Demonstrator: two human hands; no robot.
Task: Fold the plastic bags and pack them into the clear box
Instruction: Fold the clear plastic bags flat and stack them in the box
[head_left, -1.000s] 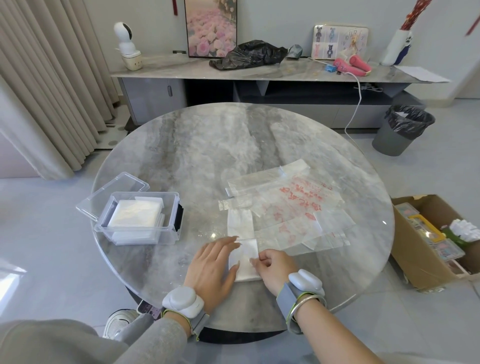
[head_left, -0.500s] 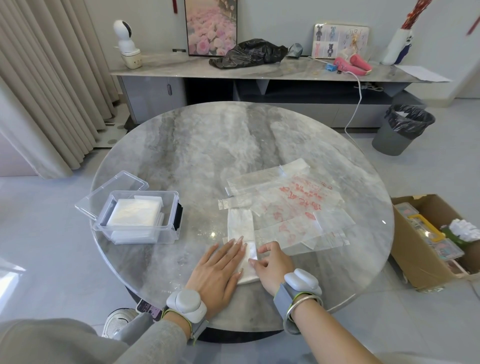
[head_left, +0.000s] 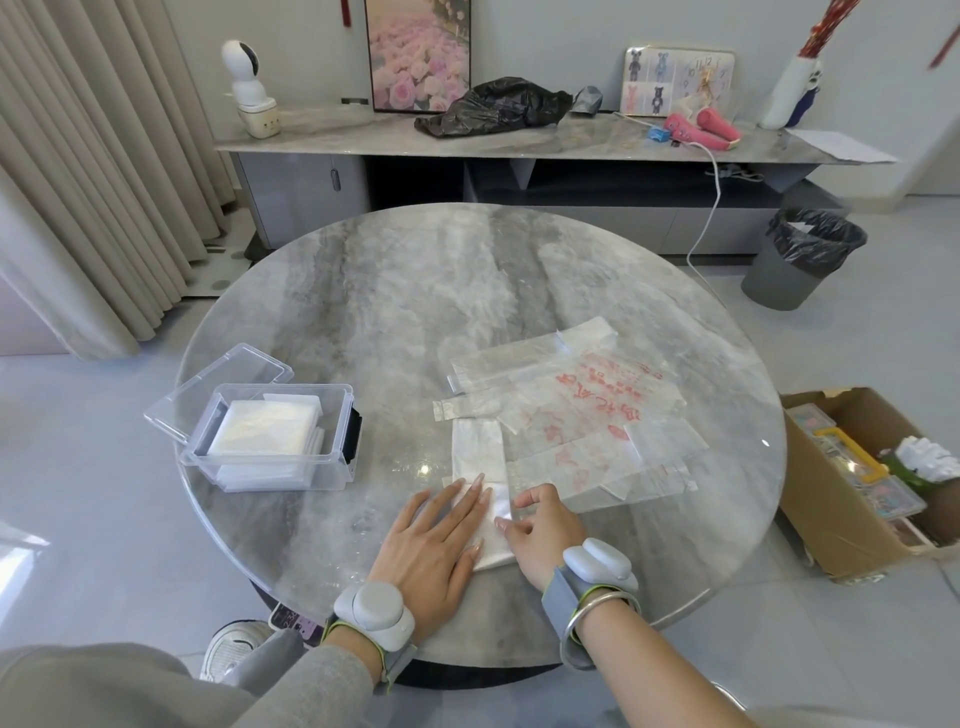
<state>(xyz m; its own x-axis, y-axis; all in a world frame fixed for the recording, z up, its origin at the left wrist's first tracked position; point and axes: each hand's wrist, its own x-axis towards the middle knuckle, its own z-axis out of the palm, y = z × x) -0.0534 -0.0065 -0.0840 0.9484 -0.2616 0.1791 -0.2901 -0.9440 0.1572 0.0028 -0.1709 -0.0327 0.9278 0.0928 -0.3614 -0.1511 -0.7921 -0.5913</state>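
Observation:
A white plastic bag folded into a long strip (head_left: 478, 449) lies near the table's front edge. My left hand (head_left: 436, 540) presses flat on its near end, fingers straight. My right hand (head_left: 540, 525) pinches the strip's right edge just beside the left fingers. Further right, several clear plastic bags with red print (head_left: 582, 410) lie spread flat in an overlapping pile. The clear box (head_left: 275, 436) stands at the left of the table, open, with folded white bags stacked inside and its lid (head_left: 218, 384) leaning behind it.
The round grey marble table (head_left: 395, 291) carries everything. A cardboard box (head_left: 852, 483) of items sits on the floor at the right, a grey bin (head_left: 800, 254) beyond it. A sideboard with a black bag (head_left: 493, 106) runs along the back wall.
My left hand slid forward along the strip and now lies flat over its near end. My right hand moved slightly forward along the strip's right edge.

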